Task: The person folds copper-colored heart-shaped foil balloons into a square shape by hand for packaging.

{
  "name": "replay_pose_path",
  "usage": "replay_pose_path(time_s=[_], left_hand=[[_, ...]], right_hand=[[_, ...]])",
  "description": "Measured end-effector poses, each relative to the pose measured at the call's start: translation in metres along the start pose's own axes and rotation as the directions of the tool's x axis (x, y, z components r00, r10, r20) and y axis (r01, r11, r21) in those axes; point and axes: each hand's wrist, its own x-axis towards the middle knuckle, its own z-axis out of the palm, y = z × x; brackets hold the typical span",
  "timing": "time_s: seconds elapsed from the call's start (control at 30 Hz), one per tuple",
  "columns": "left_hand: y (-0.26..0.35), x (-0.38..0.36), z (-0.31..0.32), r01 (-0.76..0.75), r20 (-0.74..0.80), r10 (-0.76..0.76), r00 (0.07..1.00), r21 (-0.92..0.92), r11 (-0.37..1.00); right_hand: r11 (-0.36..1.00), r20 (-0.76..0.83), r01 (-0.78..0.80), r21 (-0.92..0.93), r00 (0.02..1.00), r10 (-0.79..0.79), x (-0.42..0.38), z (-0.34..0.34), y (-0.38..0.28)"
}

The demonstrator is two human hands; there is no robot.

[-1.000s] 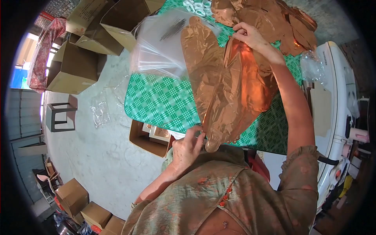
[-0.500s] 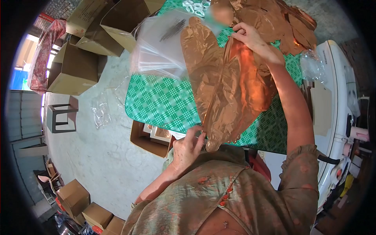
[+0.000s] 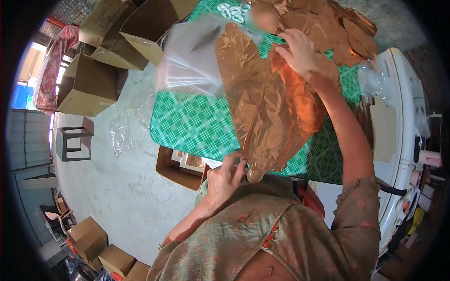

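Daylight glares through an opening at left, copper foil gleams and shadow darkens the right of the desk; fisheye distortion curves the black-cornered frame.

Cannot make out the blurred round patch near the top, the cut-off far end of the worktop, or its stretch beneath the copper-coloured foil.

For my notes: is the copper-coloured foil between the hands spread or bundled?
Spread but wrinkled: the foil stretches over the tablecloth, from left hand to right hand.
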Motion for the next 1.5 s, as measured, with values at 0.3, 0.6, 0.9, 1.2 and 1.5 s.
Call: replay_pose_path(time_s=[0.3,0.6,0.9,1.2,1.5], left_hand=[[0.003,0.001,-0.001,0.003,-0.005,-0.003,1.000,0.005,1.000],[0.000,0.003,0.005,-0.059,-0.093,0.054,0.994,-0.043,0.997],[0.000,0.003,0.005,-0.073,-0.095,0.068,0.993,-0.054,0.996],[0.002,0.002,0.001,0.006,-0.022,-0.006,1.000,-0.027,1.000],[0.016,0.008,-0.016,-0.130,0.000,0.133,0.991,0.227,0.965]], right_hand=[[0.943,0.108,0.168,-0.286,0.984,-0.142,-0.062,0.020,-0.026],[0.952,0.111,0.150,-0.268,0.986,-0.124,-0.069,0.015,-0.027],[0.955,0.215,0.225,-0.191,0.959,-0.183,-0.127,-0.022,-0.091],[0.979,0.277,0.148,-0.141,0.955,-0.105,-0.162,-0.034,-0.132],[0.994,0.327,0.077,-0.074,0.944,-0.049,-0.166,-0.037,-0.138]])
